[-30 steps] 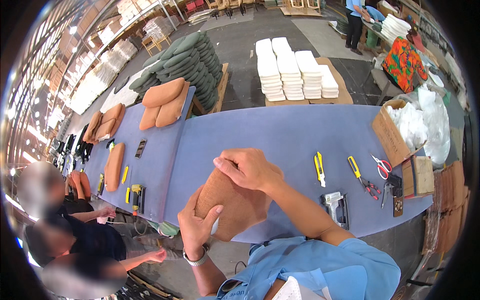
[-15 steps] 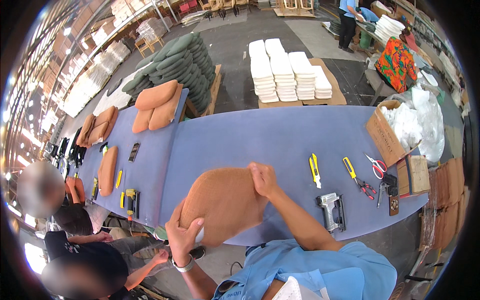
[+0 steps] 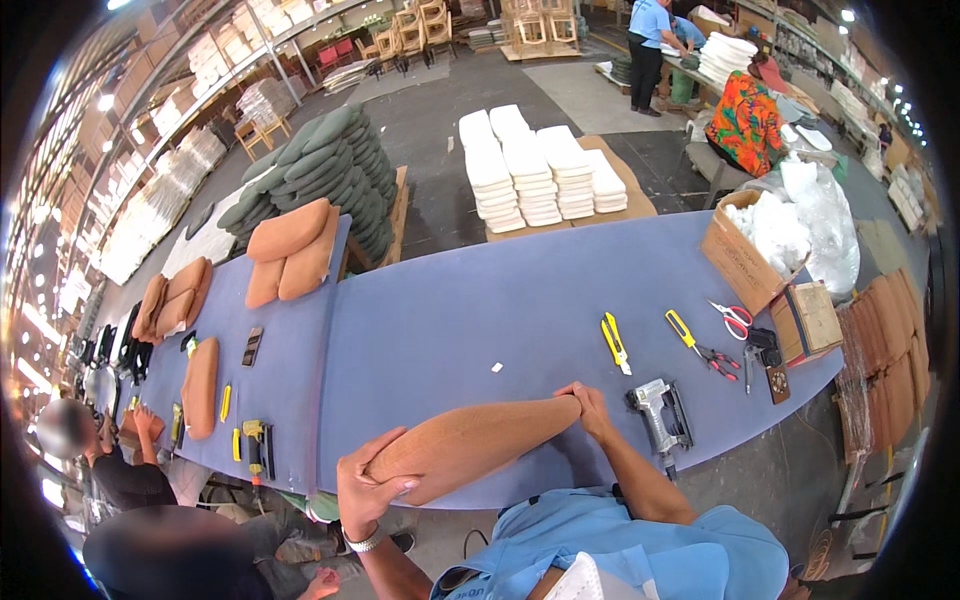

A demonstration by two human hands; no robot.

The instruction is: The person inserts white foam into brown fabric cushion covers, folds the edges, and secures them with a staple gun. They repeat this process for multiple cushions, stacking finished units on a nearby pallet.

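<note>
A brown fabric-covered seat cushion (image 3: 475, 445) is held at the near edge of the blue-topped table (image 3: 450, 290), tilted so that it shows as a narrow curved shape. My left hand (image 3: 368, 482) is closed on its left end, thumb on the near side. At the other end, my right hand (image 3: 590, 410) grips the corner. The cushion's far face is hidden. Just beyond it lies a small white scrap (image 3: 496, 367). To the right of my right hand rests a silver staple gun (image 3: 660, 415).
Right of centre lie a yellow cutter (image 3: 615, 342), yellow-handled screwdriver (image 3: 680, 328), pliers (image 3: 718, 362) and red-handled scissors (image 3: 735, 320). A cardboard box (image 3: 745, 255) of white stuffing stands at the right. Brown cushions (image 3: 292, 250) sit on the left table. Co-workers (image 3: 175, 555) are close by on the left.
Both hands have turned the cushion from showing its broad face to a narrow, edge-on tilt, and lowered it somewhat. My right hand has shifted right and down. The white scrap has come into view.
</note>
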